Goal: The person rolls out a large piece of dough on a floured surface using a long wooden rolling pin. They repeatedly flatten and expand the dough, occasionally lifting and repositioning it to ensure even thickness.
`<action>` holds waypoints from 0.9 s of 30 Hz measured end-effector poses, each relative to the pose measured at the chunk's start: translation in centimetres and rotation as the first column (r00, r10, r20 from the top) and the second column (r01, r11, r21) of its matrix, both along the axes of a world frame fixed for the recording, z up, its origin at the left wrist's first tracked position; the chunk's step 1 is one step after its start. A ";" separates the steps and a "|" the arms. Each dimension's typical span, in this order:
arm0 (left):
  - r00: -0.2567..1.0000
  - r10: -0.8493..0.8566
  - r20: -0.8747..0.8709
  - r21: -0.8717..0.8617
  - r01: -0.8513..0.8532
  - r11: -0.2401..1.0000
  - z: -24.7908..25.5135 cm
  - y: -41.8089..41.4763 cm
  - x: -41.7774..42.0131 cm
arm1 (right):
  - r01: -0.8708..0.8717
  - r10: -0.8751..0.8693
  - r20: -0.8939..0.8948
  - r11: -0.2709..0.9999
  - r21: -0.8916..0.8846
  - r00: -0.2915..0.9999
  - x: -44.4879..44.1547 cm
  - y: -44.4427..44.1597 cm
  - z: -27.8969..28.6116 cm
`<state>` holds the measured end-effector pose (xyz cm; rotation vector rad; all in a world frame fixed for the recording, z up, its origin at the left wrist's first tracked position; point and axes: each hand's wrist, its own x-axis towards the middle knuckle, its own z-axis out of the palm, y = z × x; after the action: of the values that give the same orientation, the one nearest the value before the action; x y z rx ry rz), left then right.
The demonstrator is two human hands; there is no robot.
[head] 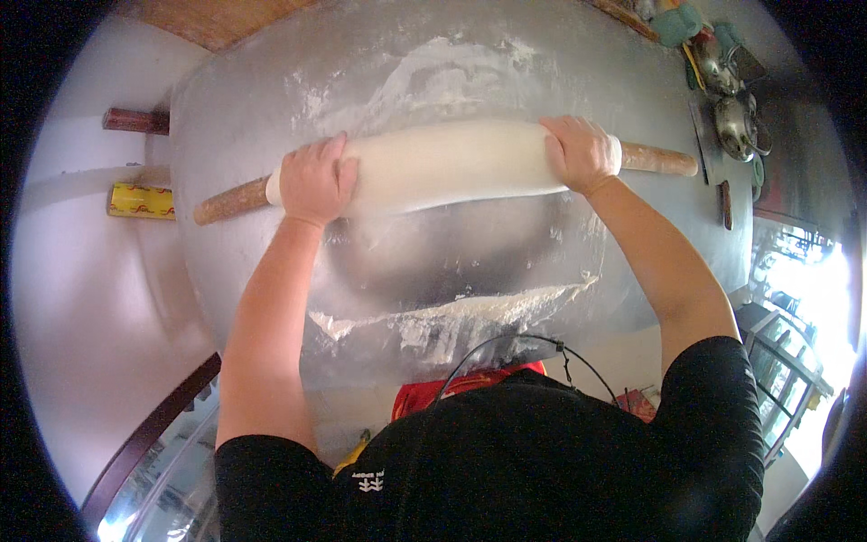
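A long wooden rolling pin (pixel 658 158) lies across the metal work table, with a sheet of pale dough (pixel 450 162) wrapped around its middle. Both bare ends of the pin stick out past the dough. My left hand (pixel 315 175) grips the wrapped pin close to the dough's left end, palm down. Over the right end of the dough, my right hand (pixel 584 150) is closed in the same way. Loose white flour (pixel 467 308) forms a ridge on the table between the roll and my body. More flour is smeared beyond the dough.
Along the right side of the metal table (pixel 643 257) lie a wide-bladed knife (pixel 727 203), metal pots (pixel 735 125) and a teal container (pixel 679 26). A yellow printed box (pixel 142 201) is by the left edge. A wooden board (pixel 210 24) shows at the far left.
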<state>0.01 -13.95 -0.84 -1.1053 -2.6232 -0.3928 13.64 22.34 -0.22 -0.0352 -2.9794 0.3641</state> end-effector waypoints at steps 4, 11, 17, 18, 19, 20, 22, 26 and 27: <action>0.994 0.098 -0.042 -0.168 -0.104 0.980 -0.1 -1.0 -2.2 | 0.305 -0.320 0.177 0.946 0.109 0.931 -2.5 0.5 1.7; 0.928 0.337 0.161 -0.071 -0.330 0.941 -0.5 -3.7 -2.7 | 0.356 -0.357 -0.007 0.933 -0.044 0.934 -0.5 5.3 -1.6; 0.853 0.441 0.280 -0.108 -0.428 0.897 0.9 -6.7 6.3 | 0.418 -0.409 0.171 0.908 -0.021 0.897 6.0 1.2 -0.2; 0.867 0.410 0.284 -0.097 -0.399 0.912 0.8 -8.2 9.0 | 0.394 -0.384 0.126 0.917 -0.064 0.915 9.3 -0.1 -0.3; 0.893 0.377 0.248 -0.021 -0.384 0.923 0.5 -9.4 12.1 | 0.364 -0.356 0.105 0.928 -0.072 0.928 12.7 -1.4 -0.4; 0.916 0.348 0.199 0.053 -0.364 0.930 0.4 -10.5 13.9 | 0.333 -0.327 0.078 0.939 -0.086 0.942 14.6 -2.3 -0.7; 0.939 0.299 0.171 -0.057 -0.294 0.954 -0.2 -12.1 14.4 | 0.338 -0.332 0.071 0.934 -0.114 0.941 16.0 -2.8 -1.1; 0.938 0.270 0.220 -0.065 -0.262 0.963 3.2 -8.5 14.4 | 0.302 -0.363 0.265 0.922 0.244 0.894 14.6 -4.5 0.4; 0.950 0.233 0.206 -0.021 -0.234 0.972 3.4 -7.8 14.5 | 0.187 -0.317 0.310 0.904 0.383 0.896 13.7 -5.4 0.7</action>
<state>14.52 -21.80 2.57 -0.7750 -2.8916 -0.4829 27.29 16.94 0.47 -0.5095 -3.2928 -0.2293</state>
